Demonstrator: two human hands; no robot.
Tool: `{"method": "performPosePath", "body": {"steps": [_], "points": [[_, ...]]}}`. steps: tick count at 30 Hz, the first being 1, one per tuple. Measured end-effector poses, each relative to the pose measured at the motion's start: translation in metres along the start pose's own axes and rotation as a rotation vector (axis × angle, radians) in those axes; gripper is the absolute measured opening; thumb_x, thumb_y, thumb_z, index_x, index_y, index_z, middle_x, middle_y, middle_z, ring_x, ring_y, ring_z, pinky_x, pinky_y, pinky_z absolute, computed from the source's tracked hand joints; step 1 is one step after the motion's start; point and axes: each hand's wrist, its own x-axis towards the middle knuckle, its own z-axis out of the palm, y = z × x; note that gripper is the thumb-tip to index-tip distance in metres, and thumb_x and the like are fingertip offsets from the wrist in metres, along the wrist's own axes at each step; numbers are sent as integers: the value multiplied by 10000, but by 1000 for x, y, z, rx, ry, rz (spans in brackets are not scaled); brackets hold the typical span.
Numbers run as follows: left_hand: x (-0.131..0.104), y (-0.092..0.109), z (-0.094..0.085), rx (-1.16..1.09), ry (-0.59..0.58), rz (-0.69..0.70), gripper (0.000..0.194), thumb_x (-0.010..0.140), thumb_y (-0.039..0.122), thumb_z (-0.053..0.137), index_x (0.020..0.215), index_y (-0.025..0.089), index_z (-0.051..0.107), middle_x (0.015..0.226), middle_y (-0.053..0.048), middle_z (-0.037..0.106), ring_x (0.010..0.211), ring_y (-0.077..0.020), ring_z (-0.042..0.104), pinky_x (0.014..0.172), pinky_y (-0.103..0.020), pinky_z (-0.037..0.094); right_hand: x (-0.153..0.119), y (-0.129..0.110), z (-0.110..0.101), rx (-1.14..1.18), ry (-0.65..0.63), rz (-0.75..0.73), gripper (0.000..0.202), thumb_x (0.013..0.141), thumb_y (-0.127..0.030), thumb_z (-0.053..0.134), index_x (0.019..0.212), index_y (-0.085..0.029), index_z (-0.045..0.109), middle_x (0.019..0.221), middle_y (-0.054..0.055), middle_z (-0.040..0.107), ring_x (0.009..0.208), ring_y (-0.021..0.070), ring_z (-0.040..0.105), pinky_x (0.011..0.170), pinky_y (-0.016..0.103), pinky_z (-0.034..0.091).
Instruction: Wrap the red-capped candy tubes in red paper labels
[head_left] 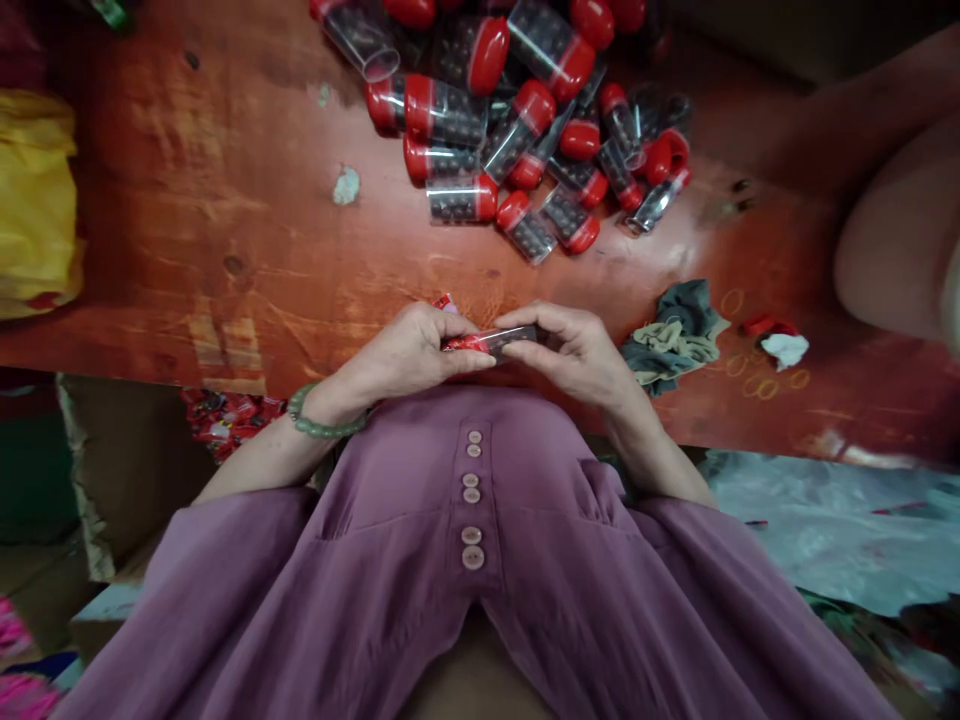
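Observation:
Between my two hands, close to the table's front edge, lies a clear plastic tube (514, 336) with dark contents and a red, shiny part at its left end. My left hand (412, 350), with a green bead bracelet (324, 425) at the wrist, pinches the red end between thumb and fingers. The clear end is gripped by my right hand (574, 350), its thumb below and fingers above. A small red-and-white piece (444, 302) shows just behind my left fingers. Beyond the hands is a pile of clear tubes with red caps (517, 130), many filled with dark beads.
On the reddish table (187, 240) lie a crumpled grey cloth (679, 335) and several yellow rubber bands (739, 365) at right. A yellow bag (36, 205) is at far left. Below the edge, a cardboard box (124, 470) holds red packets (229, 420); clear plastic sheeting (840, 520) lies right.

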Motion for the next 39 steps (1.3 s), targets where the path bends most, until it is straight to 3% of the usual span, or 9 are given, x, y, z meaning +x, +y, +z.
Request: {"method": "performPosePath", "body": {"steps": [5, 8, 11, 16, 22, 25, 30, 36, 39], "points": [[-6, 7, -16, -323, 385, 207, 523, 656, 445, 864, 1093, 200, 713, 1001, -81, 760, 868, -200, 692, 801, -317, 540, 13, 7, 16, 456, 204, 184, 359, 786, -451, 756, 1040, -214, 663, 769, -28, 691, 606, 92, 641, 589, 230, 547], [-2, 2, -13, -597, 365, 305, 598, 563, 492, 908, 1048, 205, 711, 1035, -92, 757, 889, -208, 707, 831, -338, 561, 28, 1, 29, 585, 302, 151, 384, 753, -446, 782, 1027, -220, 635, 765, -31, 690, 624, 95, 660, 595, 227, 559], [4, 2, 3, -704, 434, 269, 443, 581, 421, 914, 896, 180, 718, 877, -53, 759, 765, -164, 702, 773, -308, 565, 42, -8, 40, 642, 334, 98, 412, 727, -438, 803, 1016, -225, 599, 835, -24, 697, 670, 93, 661, 655, 241, 578], [10, 14, 17, -817, 529, 261, 316, 634, 381, 884, 808, 168, 728, 801, -38, 762, 723, -165, 708, 769, -317, 566, 53, -11, 45, 606, 292, 87, 386, 747, -419, 777, 989, -218, 554, 820, -31, 664, 670, 88, 627, 654, 240, 556], [19, 11, 12, -833, 657, 294, 326, 562, 385, 923, 724, 174, 735, 754, -8, 758, 707, -126, 706, 807, -270, 547, 50, -9, 42, 205, 361, -24, 215, 834, -353, 678, 953, -190, 604, 759, -29, 618, 647, 95, 563, 628, 247, 499], [22, 10, 9, -825, 593, 302, 355, 563, 423, 917, 757, 172, 755, 778, -43, 767, 770, -183, 731, 818, -314, 562, 49, -10, 41, 147, 387, -74, 215, 828, -342, 690, 973, -193, 635, 790, -9, 658, 680, 111, 595, 667, 269, 526], [22, 12, 8, -744, 396, 254, 363, 652, 454, 860, 830, 152, 766, 707, -73, 746, 636, -204, 703, 675, -355, 584, 50, -8, 38, 487, 156, 105, 305, 835, -445, 687, 976, -176, 652, 646, -24, 670, 556, 118, 636, 579, 265, 556], [31, 16, 7, -760, 571, 367, 258, 587, 328, 907, 754, 187, 771, 799, -23, 773, 758, -149, 714, 837, -275, 557, 55, -10, 39, 160, 463, -108, 279, 793, -395, 738, 987, -195, 717, 1020, 61, 750, 891, 173, 698, 844, 341, 578], [34, 18, 3, -780, 557, 343, 309, 550, 337, 926, 761, 182, 763, 784, -18, 768, 742, -144, 706, 827, -271, 540, 59, -11, 40, 295, 377, -32, 318, 803, -433, 723, 1023, -204, 696, 989, 36, 735, 728, 134, 682, 718, 309, 594]]}}
